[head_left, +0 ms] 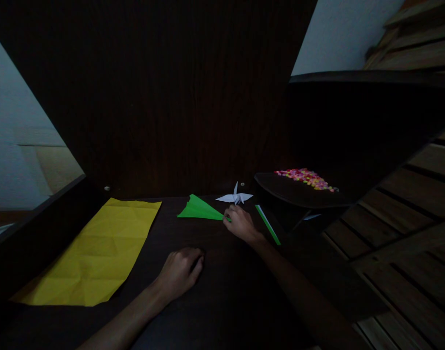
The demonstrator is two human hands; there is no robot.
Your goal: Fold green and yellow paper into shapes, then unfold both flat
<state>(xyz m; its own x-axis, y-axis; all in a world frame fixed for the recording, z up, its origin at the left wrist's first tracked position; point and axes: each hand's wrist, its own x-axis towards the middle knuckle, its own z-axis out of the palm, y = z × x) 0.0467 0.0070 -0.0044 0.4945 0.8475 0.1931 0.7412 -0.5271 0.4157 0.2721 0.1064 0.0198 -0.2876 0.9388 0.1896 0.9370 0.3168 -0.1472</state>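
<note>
My right hand (240, 222) is closed on the narrow end of a green folded paper (200, 209), which fans out wider toward the left on the dark table. Just beyond that hand stands a white origami crane (237, 197) with its wings spread. A thin green-and-white strip (267, 224) lies to the right of my right wrist. My left hand (179, 272) rests palm down on the table, nearer to me, with loosely bent fingers and the thumb apart. Nothing shows in it, though its fingertips are partly hidden in the dark.
A creased yellow sheet (98, 253) covers the table's left part. At the right, a dark curved holder (273, 187) bears many small pink, red and yellow pieces (308, 178). A tall dark wooden panel (193, 97) rises behind. Wooden slats (401, 194) lie beyond the right side.
</note>
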